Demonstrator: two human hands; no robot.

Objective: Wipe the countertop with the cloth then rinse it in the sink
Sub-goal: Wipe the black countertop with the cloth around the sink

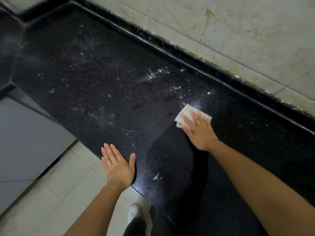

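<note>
Black speckled stone fills most of the view: the countertop (105,79) runs away from the person along a stained, pale tiled wall (247,31), with a raised dark upstand at its back edge. On it, toward the rear, lies the cloth (183,114), a small folded off-white square pinned flat under the right hand (198,128). Behind that hand a duller, curved swath reaches back to the near edge and looks already wiped; ahead and to the left, glinting droplets and specks scatter widely over the stone, so by my reading most of the surface remains to be done. No sink is visible.

The main risk is the cloth slipping or bunching: it is only pressed, not gripped, so a fast stroke over wet stone could leave it behind or smear the droplets rather than lift them. Debris pushed forward could also lodge in the groove along the upstand.

The right arm stretches out nearly straight, palm down, fingers spread over the cloth. The left hand (117,165) rests flat on the near edge, fingers together, thumb apart, holding nothing and apparently bracing the body.
</note>
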